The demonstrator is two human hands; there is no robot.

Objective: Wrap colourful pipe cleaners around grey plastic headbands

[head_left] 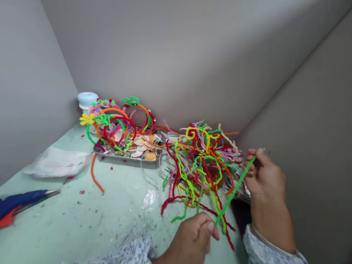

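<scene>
Over the right side of the pale green tabletop (86, 219), the left hand (191, 238) and right hand (266, 178) pinch a straight, fuzzy bright-green pipe cleaner (235, 190) near its two ends, slanting beside a tangled multicoloured pile of fuzzy stems (196, 163). Farther left, a shallow metal tray (126, 158) holds flat pale pieces, perhaps shells; blur obscures them.

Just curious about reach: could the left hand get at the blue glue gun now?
Probably yes: only scraps seem to lie on the tabletop between the left hand and the blue glue gun, though the hand may need to release the green pipe cleaner it pinches.
</scene>
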